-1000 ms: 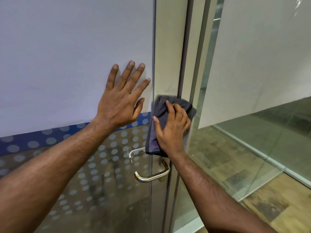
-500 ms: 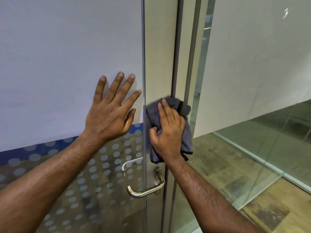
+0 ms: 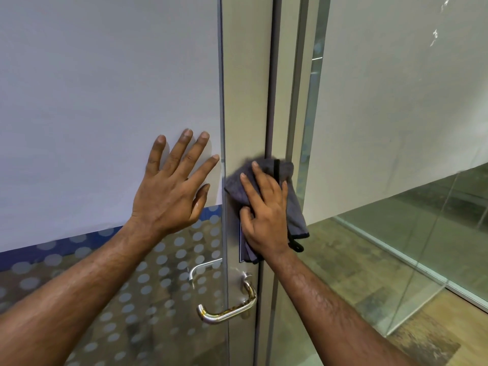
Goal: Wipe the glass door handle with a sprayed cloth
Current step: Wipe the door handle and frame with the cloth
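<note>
A silver lever handle (image 3: 229,309) with rusty patches sticks out of the glass door's metal stile (image 3: 245,101), low in the view. My right hand (image 3: 264,215) presses a dark grey cloth (image 3: 294,207) flat against the stile, above the handle and apart from it. My left hand (image 3: 173,190) lies flat on the frosted glass panel (image 3: 105,88) with fingers spread, holding nothing. A second handle (image 3: 202,268) shows through the glass on the far side.
A blue band with pale dots (image 3: 79,260) crosses the door's lower glass. To the right stands a fixed glass partition (image 3: 396,101) with frosted film, and a wood-pattern floor (image 3: 356,273) lies beyond it.
My right hand has shifted the cloth a little on the stile, staying above the handle. The view has drifted, so the handle sits lower. My left hand stays flat on the glass.
</note>
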